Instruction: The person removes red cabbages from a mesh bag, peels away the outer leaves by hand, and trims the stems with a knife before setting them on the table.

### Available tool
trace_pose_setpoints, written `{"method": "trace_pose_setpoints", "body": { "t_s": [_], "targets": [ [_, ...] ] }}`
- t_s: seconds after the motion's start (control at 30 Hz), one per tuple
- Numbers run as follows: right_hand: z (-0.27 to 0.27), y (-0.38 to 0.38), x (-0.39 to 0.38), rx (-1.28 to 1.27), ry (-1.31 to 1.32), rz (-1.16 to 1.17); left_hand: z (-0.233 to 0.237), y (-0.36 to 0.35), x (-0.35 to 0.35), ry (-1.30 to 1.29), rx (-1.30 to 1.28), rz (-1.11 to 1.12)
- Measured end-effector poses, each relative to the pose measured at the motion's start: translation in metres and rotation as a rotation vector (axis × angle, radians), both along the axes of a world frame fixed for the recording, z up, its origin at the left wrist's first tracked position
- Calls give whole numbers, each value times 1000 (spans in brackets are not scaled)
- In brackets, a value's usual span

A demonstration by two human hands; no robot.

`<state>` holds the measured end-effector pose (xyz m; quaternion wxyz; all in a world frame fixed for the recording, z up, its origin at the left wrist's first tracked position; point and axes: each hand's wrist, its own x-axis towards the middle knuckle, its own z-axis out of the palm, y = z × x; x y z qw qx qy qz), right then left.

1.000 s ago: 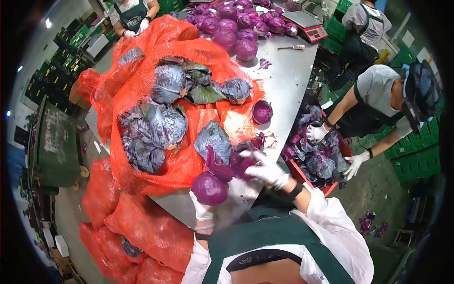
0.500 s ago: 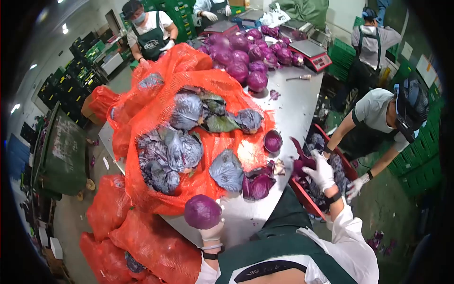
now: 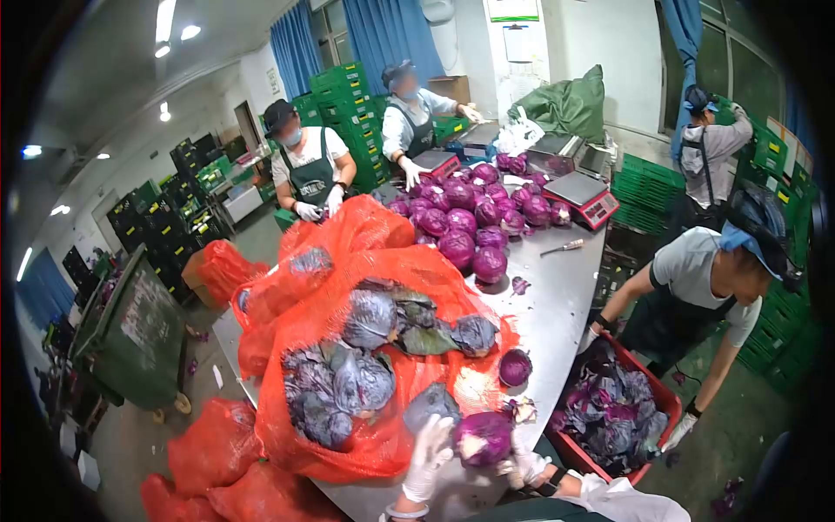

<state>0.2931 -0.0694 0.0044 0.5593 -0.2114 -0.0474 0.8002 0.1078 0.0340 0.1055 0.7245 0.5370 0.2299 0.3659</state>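
- Your left hand [image 3: 429,452], white-gloved, is opening wide with fingers spread, palm facing the near purple cabbage [image 3: 484,438]; it is hovering or just brushing the side, cannot tell which.
- Your right hand [image 3: 525,463], also gloved, is reaching in at the cabbage's lower right; the fingers are partly hidden, so how far they are closing, and on what, you cannot tell from here.
- That cabbage is sitting between your two hands at the near edge of the steel table [image 3: 557,300], showing a pale patch toward you.
- A grey-blue cabbage [image 3: 432,405] is lying just behind your left hand, on the red mesh.
- Leafy scraps [image 3: 522,410] are resting just beyond the near cabbage; a small purple cabbage [image 3: 515,367] is sitting farther up the table.
- The open mesh sack [image 3: 396,444] is spreading to your left, bearing loose leafy heads [image 3: 364,383].
- Farther off, peeled purple cabbages [image 3: 461,222] are piling beside a red-based scale [image 3: 578,193]; a knife-like tool [image 3: 562,248] is lying nearer you.
- To your right, a co-worker [image 3: 696,287] is leaning over a red tub [image 3: 668,409] holding purple and grey leaves [image 3: 613,409].
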Motion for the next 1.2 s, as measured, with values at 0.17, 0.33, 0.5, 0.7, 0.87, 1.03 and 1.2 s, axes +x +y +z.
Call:
{"method": "trace_pose_setpoints", "body": {
  "t_s": [0.17,0.33,0.5,0.7,0.87,1.03,1.2],
  "targets": [
    [21,50,61,-158,-81,-326,-13,16,-1,299,122,267],
    [41,171,179,-144,-271,-498,-84,48,-24,775,541,399],
    [66,291,257,-156,-481,-630,-79,59,0,1002,534,390],
    [104,335,275,40,-745,-515,-101,78,16,1130,372,278],
    [87,206,189,7,-1434,210,-79,54,41,1332,702,74],
    [-28,88,119,416,-1907,216,-104,10,49,1196,831,40],
    [-52,41,35,127,-2115,-15,-139,1,58,896,886,222]
  ]
}}
